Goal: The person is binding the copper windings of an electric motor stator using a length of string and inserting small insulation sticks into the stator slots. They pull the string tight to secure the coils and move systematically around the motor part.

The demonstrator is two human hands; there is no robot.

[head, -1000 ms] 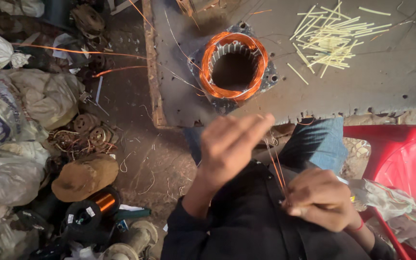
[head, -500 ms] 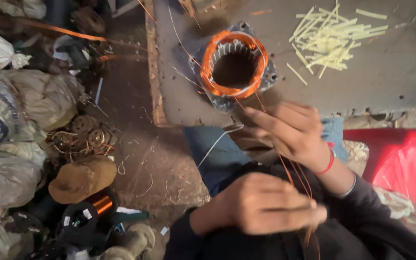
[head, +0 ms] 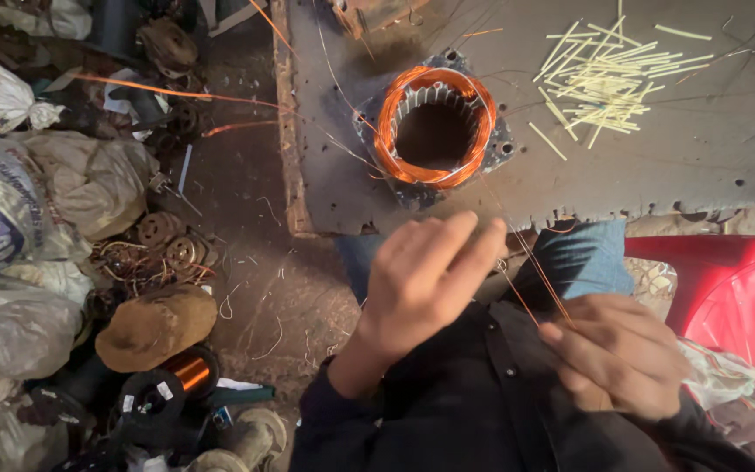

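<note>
A motor stator (head: 434,127) with orange copper windings lies on a grey worktable (head: 675,166). Thin copper wire strands (head: 535,271) run from the stator down toward my lap. My right hand (head: 618,354) pinches the strands at their lower end. My left hand (head: 421,280) hovers below the table edge, palm down with fingers together, its fingertips near the upper part of the strands. Whether it touches them I cannot tell.
A pile of pale yellow sticks (head: 609,74) lies on the table's right part. A red plastic chair (head: 736,288) stands at the right. Sacks (head: 37,201), old coils (head: 163,245) and a copper wire spool (head: 187,371) crowd the dirt floor at the left.
Half a second ago my right hand was up at the stator and my left hand low. Now my left hand has risen and my right hand has dropped, still on the strands.
</note>
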